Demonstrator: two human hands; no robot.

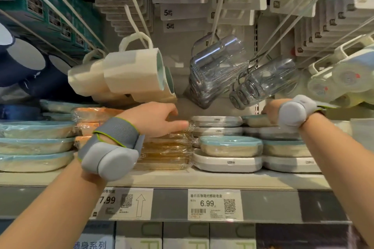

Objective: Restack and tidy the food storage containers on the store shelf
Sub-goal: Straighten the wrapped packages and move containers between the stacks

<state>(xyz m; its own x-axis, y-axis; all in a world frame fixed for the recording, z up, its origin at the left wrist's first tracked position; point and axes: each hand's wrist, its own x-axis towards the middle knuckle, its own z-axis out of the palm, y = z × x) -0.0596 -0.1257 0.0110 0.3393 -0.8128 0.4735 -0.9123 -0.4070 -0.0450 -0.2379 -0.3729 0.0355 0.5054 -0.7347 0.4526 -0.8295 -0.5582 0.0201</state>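
Flat lidded containers fill the store shelf (pixel 182 180) in stacks. Blue-lidded beige ones (pixel 34 145) stand at the left, orange wrapped ones (pixel 166 153) in the middle, grey-white ones (pixel 217 121) and blue-lidded ones (pixel 229 145) to the right. My left hand (pixel 157 119) rests on top of the orange wrapped stack, its fingers reaching toward the grey-white stack. My right hand (pixel 270 111) is on a blue-lidded container (pixel 256 120) atop the right stack, fingers hidden behind it. Both wrists wear grey strapped sensors.
Cream mugs (pixel 131 73) and clear plastic jugs (pixel 218 70) hang on hooks just above my hands. Packaged goods hang higher up. Price tags 7.99 (pixel 125 202) and 6.99 (pixel 214 204) sit on the shelf's front edge. Boxed goods show on the shelf below.
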